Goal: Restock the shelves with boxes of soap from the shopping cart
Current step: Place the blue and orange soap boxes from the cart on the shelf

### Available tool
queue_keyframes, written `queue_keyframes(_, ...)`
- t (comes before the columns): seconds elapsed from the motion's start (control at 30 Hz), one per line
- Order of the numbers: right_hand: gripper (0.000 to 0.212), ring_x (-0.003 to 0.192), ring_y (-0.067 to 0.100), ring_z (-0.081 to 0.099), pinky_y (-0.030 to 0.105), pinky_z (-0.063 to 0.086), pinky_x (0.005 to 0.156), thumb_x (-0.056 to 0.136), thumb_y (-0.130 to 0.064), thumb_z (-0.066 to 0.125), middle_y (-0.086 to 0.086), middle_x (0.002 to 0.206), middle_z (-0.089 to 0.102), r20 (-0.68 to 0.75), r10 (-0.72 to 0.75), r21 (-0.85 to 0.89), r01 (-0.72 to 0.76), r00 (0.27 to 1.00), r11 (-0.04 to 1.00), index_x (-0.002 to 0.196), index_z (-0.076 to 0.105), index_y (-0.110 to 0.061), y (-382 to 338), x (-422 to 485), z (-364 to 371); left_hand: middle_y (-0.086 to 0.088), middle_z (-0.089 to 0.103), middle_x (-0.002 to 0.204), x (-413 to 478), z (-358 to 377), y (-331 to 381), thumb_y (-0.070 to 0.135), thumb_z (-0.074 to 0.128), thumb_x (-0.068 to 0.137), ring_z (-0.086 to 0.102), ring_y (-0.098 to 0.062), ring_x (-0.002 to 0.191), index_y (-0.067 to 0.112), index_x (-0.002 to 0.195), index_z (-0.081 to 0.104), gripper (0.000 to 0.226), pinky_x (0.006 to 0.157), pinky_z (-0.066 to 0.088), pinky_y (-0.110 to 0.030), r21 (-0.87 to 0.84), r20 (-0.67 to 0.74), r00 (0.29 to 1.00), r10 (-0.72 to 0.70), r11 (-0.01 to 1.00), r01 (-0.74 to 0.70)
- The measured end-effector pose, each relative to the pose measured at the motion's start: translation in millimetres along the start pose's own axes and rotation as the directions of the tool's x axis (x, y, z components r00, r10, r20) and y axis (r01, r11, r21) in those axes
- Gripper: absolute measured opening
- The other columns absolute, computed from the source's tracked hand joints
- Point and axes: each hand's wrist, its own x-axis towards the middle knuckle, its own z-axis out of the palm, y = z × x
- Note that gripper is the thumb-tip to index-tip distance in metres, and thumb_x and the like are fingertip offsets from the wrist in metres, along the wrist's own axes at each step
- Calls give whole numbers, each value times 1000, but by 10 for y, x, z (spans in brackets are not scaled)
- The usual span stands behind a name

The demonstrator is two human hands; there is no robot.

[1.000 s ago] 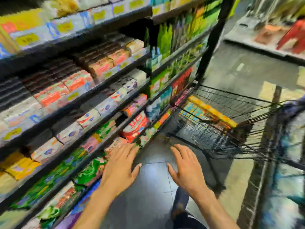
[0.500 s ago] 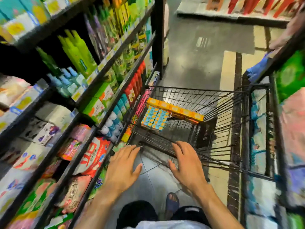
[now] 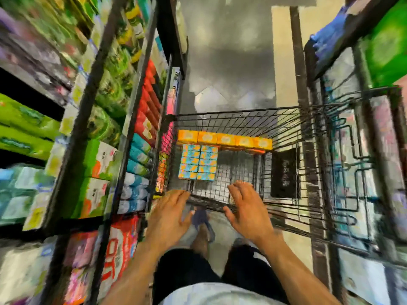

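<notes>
**Head view: I am over the cart now, and my hands hold nothing**

Head view first, from left to right. A second ago I was looking at the soap shelves, and the cart was off to my side. Now I look straight down into it, so I think I am about to pick up more boxes.

On the far left are the shelves point(image 3: 92, 133), packed with green, white and red packs. They are smeared, so I cannot read any of them.

My left hand point(image 3: 169, 219) is flat with the fingers spread, just at the near rim of the shopping cart point(image 3: 242, 119). It holds nothing.

Inside the cart, on its left side, sit the boxes of soap point(image 3: 198, 164), blue and orange, stacked close together. Behind them, a row of orange boxes point(image 3: 224, 138) lies along the far wall.

My right hand point(image 3: 248, 214) is spread too, over the near rim, and it is bare as well. I cannot tell if either hand touches the wire.

On the right, other racks are blurry and cut off. My legs hide the floor below.
</notes>
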Motion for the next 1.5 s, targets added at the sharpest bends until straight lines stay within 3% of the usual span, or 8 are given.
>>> queue_keyframes(0.13, 60, 121, 37, 51, 47, 52, 92, 90, -48, 57, 11, 139, 49, 57, 65, 42, -67, 996, 997, 138, 54, -12, 8, 491, 297, -10, 57, 142, 585, 224, -446, 52, 46, 90, 56, -31, 128, 14, 139, 57, 62, 107, 45, -39, 34, 161, 985, 57, 997, -64)
queue_keyframes(0.37, 60, 132, 37, 43, 52, 44, 107, 92, -38, 62, 17, 142, 51, 167, 106, 120, -126, 980, 985, 143, 52, -8, 266, 1261, 1167, -8, 49, 146, 1553, 820, -1013, 36, 66, 90, 46, -33, 134, 15, 146, 47, 63, 108, 44, -46, 27, 350, 935, 56, 997, -70)
queue_keyframes(0.63, 60, 120, 43, 57, 52, 53, 97, 81, -36, 66, 20, 135, 59, 247, 12, 135, -46, 969, 990, 135, 59, -11, 697, 2117, 2413, -13, 49, 143, 2295, 1769, -1644, 30, 71, 84, 45, -37, 131, 13, 139, 54, 59, 107, 43, -50, 119, 466, 883, 58, 985, -128)
queue_keyframes(0.8, 65, 113, 37, 48, 46, 49, 90, 72, -24, 83, 19, 127, 58, 105, -29, 114, 17, 994, 993, 130, 59, -10, 817, 2234, 2861, -17, 54, 116, 2380, 2086, -1831, 22, 47, 74, 50, -38, 106, 12, 124, 57, 52, 77, 51, -47, 122, 304, 933, 191, 964, -237)
queue_keyframes(0.97, 52, 104, 42, 57, 50, 48, 85, 77, -32, 57, 20, 114, 60, 37, -66, 43, 65, 997, 997, 124, 54, -11, 810, 2272, 2955, -12, 58, 105, 2374, 2256, -1839, 8, 46, 87, 58, -36, 97, 13, 116, 63, 34, 77, 46, -45, 277, 156, 950, 270, 911, -304)
queue_keyframes(1.07, 49, 107, 39, 57, 47, 41, 86, 76, -30, 67, 16, 112, 60, 33, -62, 22, 61, 998, 998, 121, 62, -11, 803, 2284, 2878, -10, 60, 106, 2386, 2223, -1798, 9, 45, 89, 58, -34, 99, 13, 116, 64, 33, 79, 42, -43, 307, 168, 950, 262, 902, -303)
queue_keyframes(1.37, 47, 91, 26, 64, 42, 56, 74, 79, -15, 87, 2, 100, 65, 118, 160, 540, -199, 980, 818, 115, 57, -21, 771, 1898, 1932, -10, 68, 114, 2248, 1445, -1543, 22, 80, 76, 60, -31, 104, 13, 118, 63, 46, 87, 47, -39, -103, 227, 972, 53, 994, -31)
queue_keyframes(1.5, 44, 92, 8, 63, 20, 52, 78, 78, -30, 83, 1, 104, 68, 198, 324, 680, -368, 925, 634, 113, 61, -13, 593, 1554, 1294, -2, 72, 107, 1990, 975, -1226, 40, 87, 72, 68, -21, 94, 25, 110, 66, 45, 78, 56, -33, -469, 201, 961, -189, 843, 264)
